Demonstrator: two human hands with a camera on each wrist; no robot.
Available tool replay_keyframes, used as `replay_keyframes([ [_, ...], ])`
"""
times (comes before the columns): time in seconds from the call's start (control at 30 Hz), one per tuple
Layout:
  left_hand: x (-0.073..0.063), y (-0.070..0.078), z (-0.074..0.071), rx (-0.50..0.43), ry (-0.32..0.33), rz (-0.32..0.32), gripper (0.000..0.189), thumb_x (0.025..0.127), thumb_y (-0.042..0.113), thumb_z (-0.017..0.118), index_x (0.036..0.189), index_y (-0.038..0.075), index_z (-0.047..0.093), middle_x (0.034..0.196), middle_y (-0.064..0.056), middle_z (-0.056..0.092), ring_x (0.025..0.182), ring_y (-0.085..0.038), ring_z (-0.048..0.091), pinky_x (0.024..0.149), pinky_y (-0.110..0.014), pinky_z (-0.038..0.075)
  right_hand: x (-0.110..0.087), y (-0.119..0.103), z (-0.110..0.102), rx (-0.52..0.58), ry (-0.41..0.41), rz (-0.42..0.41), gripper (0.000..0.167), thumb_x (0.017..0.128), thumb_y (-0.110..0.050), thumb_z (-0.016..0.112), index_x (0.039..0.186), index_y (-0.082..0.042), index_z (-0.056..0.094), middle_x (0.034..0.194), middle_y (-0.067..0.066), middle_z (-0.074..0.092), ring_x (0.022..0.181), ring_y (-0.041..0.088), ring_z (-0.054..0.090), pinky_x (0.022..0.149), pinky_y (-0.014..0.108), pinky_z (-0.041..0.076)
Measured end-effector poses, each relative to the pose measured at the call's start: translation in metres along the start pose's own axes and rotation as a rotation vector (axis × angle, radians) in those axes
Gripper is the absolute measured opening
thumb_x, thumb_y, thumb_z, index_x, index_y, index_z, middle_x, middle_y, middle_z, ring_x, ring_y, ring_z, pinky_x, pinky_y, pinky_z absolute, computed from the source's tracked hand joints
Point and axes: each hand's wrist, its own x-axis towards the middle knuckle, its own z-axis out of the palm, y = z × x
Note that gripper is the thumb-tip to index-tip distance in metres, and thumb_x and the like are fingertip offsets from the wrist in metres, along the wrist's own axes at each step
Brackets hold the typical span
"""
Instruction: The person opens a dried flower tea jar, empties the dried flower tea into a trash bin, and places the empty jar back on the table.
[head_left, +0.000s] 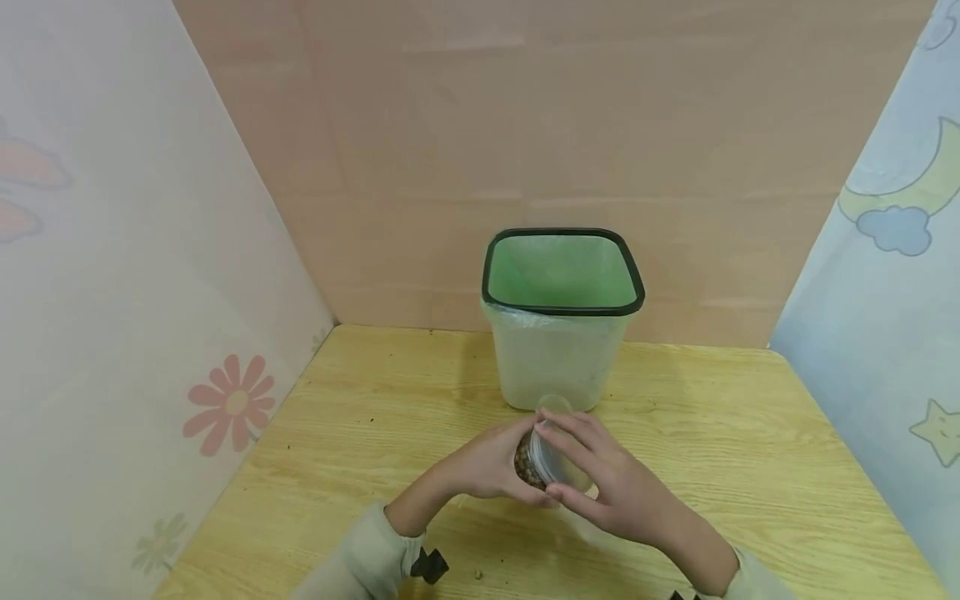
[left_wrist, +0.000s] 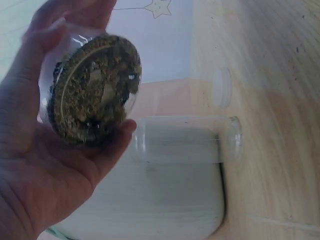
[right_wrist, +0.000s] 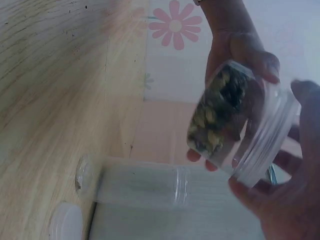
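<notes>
My left hand [head_left: 487, 463] grips a clear plastic jar [right_wrist: 217, 117] around its side, tilted above the table. Dried plant pieces, brown, yellowish and dark green, fill its bottom part [left_wrist: 97, 92]. From the right, the fingers and thumb of my right hand [head_left: 626, 483] hold the rim of the jar's translucent screw lid [right_wrist: 270, 137], which sits on the mouth. Beyond the hands, a second clear jar [left_wrist: 187, 140] stands upright on the table with nothing visible inside. Beside it lies a whitish lid [right_wrist: 67, 222]. In the head view the hands mostly hide this second jar.
A whitish bin [head_left: 555, 358] with a dark rim and a pale green inside stands at the back of the wood-grain table [head_left: 750, 450]. Patterned walls [head_left: 135, 292] flank both sides, with a plain tan one behind. A small crumb [head_left: 477, 574] lies near the front.
</notes>
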Motion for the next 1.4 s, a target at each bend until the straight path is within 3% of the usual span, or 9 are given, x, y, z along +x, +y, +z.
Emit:
replay_keyframes([
  [0.1, 0.002, 0.008, 0.004, 0.103, 0.109, -0.027, 0.097, 0.080, 0.040, 0.085, 0.157, 0.024, 0.029, 0.134, 0.002, 0.054, 0.110, -0.008, 0.058, 0.085, -0.021, 0.054, 0.000, -0.002, -0.001, -0.003, -0.017, 0.202, 0.063, 0.099, -0.033, 0.067, 0.152, -0.010, 0.045, 0.151, 0.012, 0.047, 0.137, 0.029, 0.046, 0.110, 0.035, 0.044],
  [0.2, 0.003, 0.013, 0.010, 0.291, 0.218, -0.044, 0.101, 0.077, 0.045, 0.087, 0.156, 0.017, 0.031, 0.135, -0.002, 0.054, 0.113, -0.012, 0.056, 0.090, -0.024, 0.053, 0.004, -0.003, 0.000, -0.013, -0.043, 0.384, 0.064, 0.098, -0.034, 0.068, 0.153, -0.012, 0.043, 0.149, 0.009, 0.049, 0.134, 0.032, 0.050, 0.101, 0.054, 0.049],
  [0.3, 0.004, 0.012, 0.015, 0.447, 0.289, -0.036, 0.101, 0.074, 0.048, 0.088, 0.153, 0.011, 0.036, 0.131, -0.003, 0.057, 0.113, -0.014, 0.056, 0.092, -0.026, 0.053, 0.008, -0.005, 0.001, -0.022, -0.063, 0.471, 0.065, 0.099, -0.038, 0.066, 0.152, -0.010, 0.044, 0.146, 0.011, 0.052, 0.131, 0.035, 0.053, 0.099, 0.059, 0.049],
  [0.37, 0.004, 0.011, 0.015, 0.482, 0.305, -0.020, 0.101, 0.073, 0.049, 0.087, 0.152, 0.010, 0.038, 0.129, -0.003, 0.058, 0.112, -0.014, 0.056, 0.092, -0.026, 0.053, 0.010, -0.006, 0.000, -0.039, -0.072, 0.479, 0.066, 0.098, -0.040, 0.066, 0.152, -0.008, 0.045, 0.145, 0.012, 0.053, 0.130, 0.035, 0.053, 0.099, 0.058, 0.049],
  [0.63, 0.002, 0.008, 0.008, 0.347, 0.228, 0.013, 0.092, 0.078, 0.043, 0.085, 0.151, 0.012, 0.037, 0.129, 0.000, 0.055, 0.113, -0.012, 0.053, 0.092, -0.024, 0.051, 0.010, -0.007, -0.001, -0.071, -0.090, 0.391, 0.072, 0.095, -0.039, 0.070, 0.152, -0.004, 0.044, 0.146, 0.015, 0.052, 0.130, 0.036, 0.054, 0.097, 0.055, 0.052],
  [0.9, -0.001, 0.005, 0.000, 0.178, 0.110, 0.030, 0.092, 0.077, 0.037, 0.087, 0.151, 0.014, 0.038, 0.131, 0.000, 0.056, 0.112, -0.011, 0.054, 0.090, -0.023, 0.051, 0.006, -0.003, -0.001, -0.090, -0.051, 0.180, 0.072, 0.093, -0.042, 0.072, 0.151, -0.006, 0.047, 0.139, 0.006, 0.053, 0.126, 0.025, 0.054, 0.094, 0.046, 0.053],
  [1.07, -0.004, 0.000, -0.006, 0.056, -0.012, 0.071, 0.086, 0.079, 0.031, 0.087, 0.149, 0.016, 0.038, 0.128, -0.001, 0.056, 0.108, -0.006, 0.058, 0.086, -0.021, 0.054, 0.004, -0.005, -0.005, -0.045, -0.119, 0.103, 0.073, 0.095, -0.046, 0.069, 0.154, -0.011, 0.043, 0.146, 0.005, 0.047, 0.128, 0.019, 0.048, 0.092, 0.039, 0.054],
  [1.27, -0.006, -0.004, -0.012, -0.126, -0.170, 0.095, 0.083, 0.081, 0.018, 0.084, 0.150, 0.018, 0.037, 0.128, -0.001, 0.057, 0.106, -0.005, 0.061, 0.085, -0.025, 0.057, 0.003, -0.008, -0.011, 0.070, -0.183, 0.021, 0.075, 0.093, -0.036, 0.074, 0.155, -0.010, 0.041, 0.152, 0.009, 0.041, 0.135, 0.022, 0.042, 0.098, 0.039, 0.052],
  [1.4, -0.006, -0.006, -0.014, -0.161, -0.202, 0.085, 0.083, 0.083, 0.016, 0.083, 0.151, 0.021, 0.035, 0.128, 0.001, 0.056, 0.107, -0.006, 0.062, 0.085, -0.026, 0.057, 0.004, -0.009, -0.015, 0.103, -0.219, 0.034, 0.074, 0.093, -0.035, 0.074, 0.155, -0.014, 0.041, 0.155, 0.007, 0.039, 0.138, 0.021, 0.040, 0.101, 0.040, 0.050],
])
